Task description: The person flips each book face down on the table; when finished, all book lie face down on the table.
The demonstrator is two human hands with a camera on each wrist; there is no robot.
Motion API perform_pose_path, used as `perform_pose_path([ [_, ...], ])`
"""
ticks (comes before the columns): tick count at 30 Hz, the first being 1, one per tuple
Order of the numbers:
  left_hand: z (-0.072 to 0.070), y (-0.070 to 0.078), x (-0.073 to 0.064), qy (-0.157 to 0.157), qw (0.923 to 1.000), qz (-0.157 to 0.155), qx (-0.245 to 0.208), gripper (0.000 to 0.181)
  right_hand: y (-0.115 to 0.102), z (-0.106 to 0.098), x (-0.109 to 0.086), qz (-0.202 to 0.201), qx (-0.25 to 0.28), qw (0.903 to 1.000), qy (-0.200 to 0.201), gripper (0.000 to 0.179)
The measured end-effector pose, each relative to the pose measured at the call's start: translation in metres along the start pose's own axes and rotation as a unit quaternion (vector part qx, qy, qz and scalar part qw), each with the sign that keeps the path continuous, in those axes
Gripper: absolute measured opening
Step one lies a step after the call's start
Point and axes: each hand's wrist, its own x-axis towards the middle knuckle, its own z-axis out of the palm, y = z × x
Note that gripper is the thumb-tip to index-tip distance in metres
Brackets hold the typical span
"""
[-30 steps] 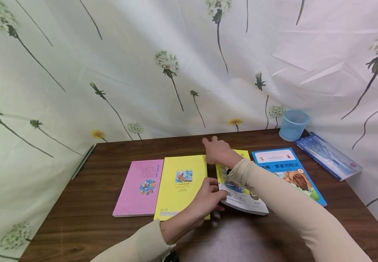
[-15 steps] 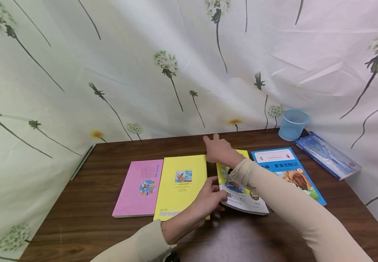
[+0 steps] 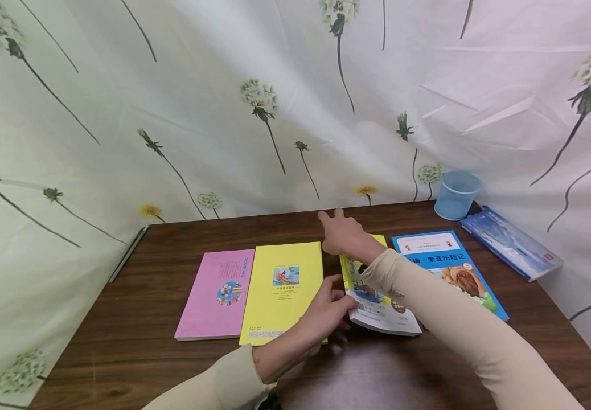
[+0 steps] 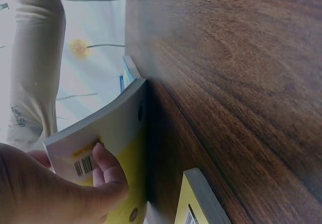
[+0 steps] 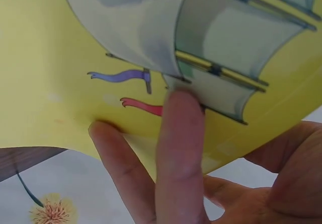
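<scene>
A yellow and white paperback book (image 3: 386,320) with a ship picture leans with its left side raised off the table. At its lower left edge my left hand (image 3: 328,312) pinches it, thumb on the front; in the left wrist view the fingers lie on the back cover (image 4: 133,156) near a barcode. My right hand (image 3: 344,234) grips the upper left part, partly hidden by its own wrist and sleeve in the head view. Two fingers (image 5: 180,158) press on the yellow cover (image 5: 45,78) beside the ship's sails in the right wrist view.
To the left lie a yellow book (image 3: 267,307) and a pink book (image 3: 210,319). A blue book (image 3: 431,257) lies to the right, partly behind the right sleeve. Farther right are a dark blue book (image 3: 511,244) and a light blue cup (image 3: 456,199), near the flowered curtain (image 3: 198,102).
The paperback's left edge has shifted slightly to the right, with my left hand following it. My right hand stays at the upper left part.
</scene>
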Motion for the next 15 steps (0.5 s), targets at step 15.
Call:
perform_pose_path([
  [15, 0.000, 0.005, -0.002, -0.048, 0.9988, -0.011, 0.000, 0.059, 0.014, -0.019, -0.015, -0.021, 0.064, 0.9977, -0.005, 0.077],
])
